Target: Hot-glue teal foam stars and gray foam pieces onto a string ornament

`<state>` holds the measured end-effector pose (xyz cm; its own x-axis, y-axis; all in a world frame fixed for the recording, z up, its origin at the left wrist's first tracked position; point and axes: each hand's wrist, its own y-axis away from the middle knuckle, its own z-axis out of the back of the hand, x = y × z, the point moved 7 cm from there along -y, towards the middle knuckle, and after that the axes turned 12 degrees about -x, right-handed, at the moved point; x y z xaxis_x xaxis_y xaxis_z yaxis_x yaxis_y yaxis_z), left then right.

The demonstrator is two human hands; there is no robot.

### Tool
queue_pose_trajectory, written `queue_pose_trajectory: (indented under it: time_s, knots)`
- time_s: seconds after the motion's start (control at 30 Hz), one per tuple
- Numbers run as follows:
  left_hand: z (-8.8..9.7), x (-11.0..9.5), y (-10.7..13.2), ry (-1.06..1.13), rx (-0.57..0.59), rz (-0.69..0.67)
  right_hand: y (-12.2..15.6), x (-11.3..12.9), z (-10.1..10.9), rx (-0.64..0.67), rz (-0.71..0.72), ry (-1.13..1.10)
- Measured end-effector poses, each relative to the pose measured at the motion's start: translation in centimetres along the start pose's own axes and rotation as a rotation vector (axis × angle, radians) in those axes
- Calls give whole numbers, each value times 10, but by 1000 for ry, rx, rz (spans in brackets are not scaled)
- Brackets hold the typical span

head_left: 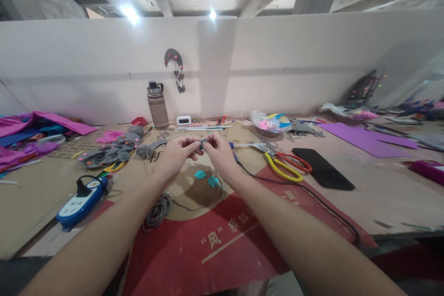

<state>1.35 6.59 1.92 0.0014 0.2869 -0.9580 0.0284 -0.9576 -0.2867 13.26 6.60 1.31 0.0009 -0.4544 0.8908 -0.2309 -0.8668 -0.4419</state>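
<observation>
My left hand and my right hand meet above the cardboard, fingertips pinched together on a small dark teal piece. Fingers cover most of it, so its shape cannot be made out. Just below them lie two turquoise star-like cutouts, with thin grey cord beside them. That cord runs left to a loose grey coil near my left forearm. Behind my right hand shows a blue-ended tool, partly hidden, with a black cable passing under my right forearm.
Scissors with yellow and red handles and a black phone lie right. A blue-and-white power strip and grey felt pieces sit left. A bottle, small digital clock and bowl stand along the wall.
</observation>
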Motion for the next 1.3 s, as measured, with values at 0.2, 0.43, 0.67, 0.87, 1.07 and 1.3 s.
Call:
queue_pose_trajectory:
  time_s: [0.2,0.43,0.67,0.87,1.07,1.3]
  knots:
    - [5,6,-2,125,-32,100,1,0,-6,79,-4,-62]
    - [7,9,-3,161,-61,133,1,-2,-5,73,-15,-23]
    - [14,9,-3,97,-125,161,-4,0,8,-36,-9,-50]
    - [20,8,-5,96,-166,154,-7,-1,17,-89,-78,-1]
    - [17,4,-5,8,-115,54,-5,-11,0,74,-79,-9]
    - [6,5,-1,209,11,140,-2,-17,0,41,-170,-84]
